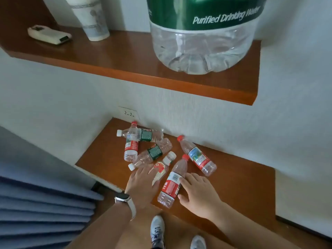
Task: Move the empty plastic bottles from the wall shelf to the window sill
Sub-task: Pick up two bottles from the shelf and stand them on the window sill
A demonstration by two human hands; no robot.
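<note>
Several empty plastic bottles lie scattered on the lower wooden shelf [239, 178] against the wall. My left hand [142, 184], with a watch on its wrist, covers the base of a white-capped bottle with a pale label [162, 167], fingers and thumb wrapped around it. My right hand [197, 193] has its fingers apart, with index finger and thumb touching the right side of a red-labelled, red-capped bottle [171, 186]. Another red-capped bottle [197, 157] lies to the right. Two green-labelled bottles [153, 152] [147, 135] and a further red-labelled one [131, 146] lie behind.
An upper wooden shelf [125, 69] carries a large empty water jug [201, 47], a pale vase [91, 20] and a white remote control [49, 35]. A wall socket [129, 113] sits above the lower shelf. Blue fabric [41, 198] is at the left. My shoes [158, 230] show below.
</note>
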